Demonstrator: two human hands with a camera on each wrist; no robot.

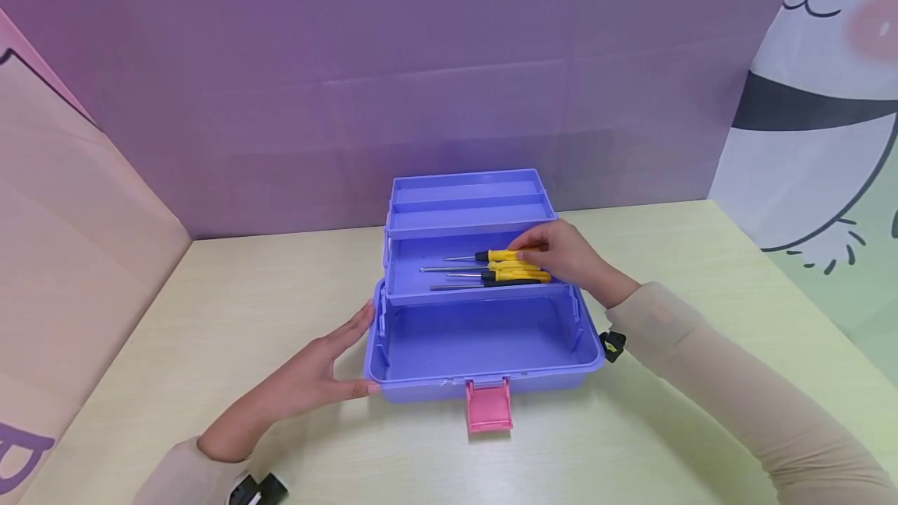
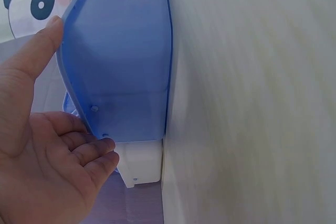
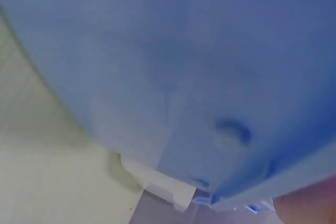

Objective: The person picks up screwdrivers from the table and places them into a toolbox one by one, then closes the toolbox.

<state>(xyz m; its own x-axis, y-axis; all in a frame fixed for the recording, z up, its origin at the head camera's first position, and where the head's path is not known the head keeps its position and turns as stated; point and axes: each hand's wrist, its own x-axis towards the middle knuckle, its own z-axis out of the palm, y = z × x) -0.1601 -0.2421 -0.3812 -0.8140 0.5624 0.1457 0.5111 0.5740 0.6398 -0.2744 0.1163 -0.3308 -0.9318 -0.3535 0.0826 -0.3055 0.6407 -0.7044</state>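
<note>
A blue-purple toolbox (image 1: 484, 392) stands unfolded on the table, its pink latch (image 1: 489, 407) hanging down in front. Several screwdrivers with yellow and black handles lie side by side in its middle tray (image 1: 414, 248), shafts pointing left. My right hand (image 1: 564, 256) reaches over the box's right side and pinches the handle of the rearmost screwdriver (image 1: 491, 256). At the box's left end, my left hand (image 1: 326, 369) touches the rim with thumb and fingers spread, also seen against the side wall (image 2: 121, 51) in the left wrist view. The right wrist view is mostly filled by the box wall (image 3: 157, 51).
The toolbox's upper tray (image 1: 466, 209) rises at the back, and its deep lower compartment (image 1: 480, 337) lies in front. Behind the pale wooden table (image 1: 295, 279) hangs a purple backdrop (image 1: 421, 84), with a panda print (image 1: 814, 115) to the right.
</note>
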